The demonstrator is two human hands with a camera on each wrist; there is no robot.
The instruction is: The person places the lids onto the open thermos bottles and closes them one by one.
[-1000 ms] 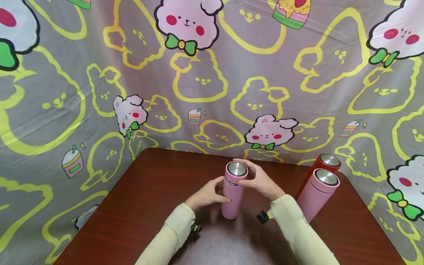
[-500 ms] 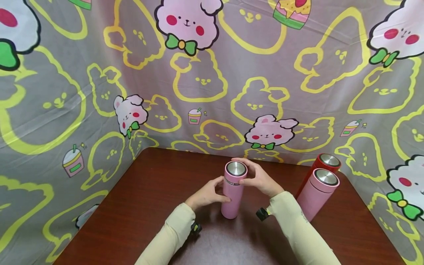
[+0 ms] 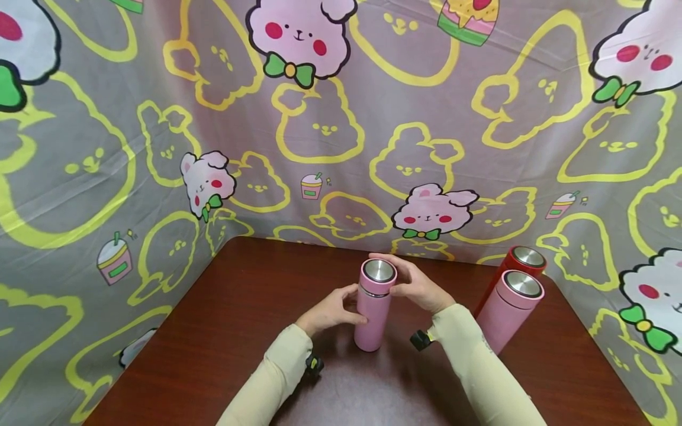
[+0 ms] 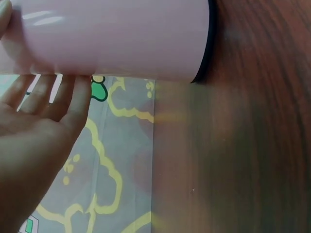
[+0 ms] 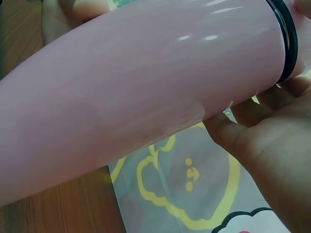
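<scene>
A pink thermos flask [image 3: 373, 316] with a steel-topped pink lid [image 3: 379, 272] stands upright on the table in the head view. My left hand [image 3: 331, 310] holds its body from the left, thumb across the front and fingers behind. From the right, my right hand [image 3: 418, 287] grips the lid, thumb at its lower right edge and fingers behind the top. A silvery ring [image 3: 373, 292] shows between lid and body. In the left wrist view, the fingers [image 4: 73, 104] lie along the flask wall. The right wrist view shows the dark seam [image 5: 288, 41] close to my right fingers.
To the right, a second, wider pink flask [image 3: 508, 319] stands in front of a red flask [image 3: 527, 258], partly hiding it. Both are close to my right sleeve [image 3: 474, 361]. A printed cloth [image 3: 330, 177] hangs behind and beside the dark wooden table [image 3: 229, 331].
My right hand has turned slightly around the lid: its thumb has slid toward the right edge and its fingers a little left behind the top. The left hand keeps its hold.
</scene>
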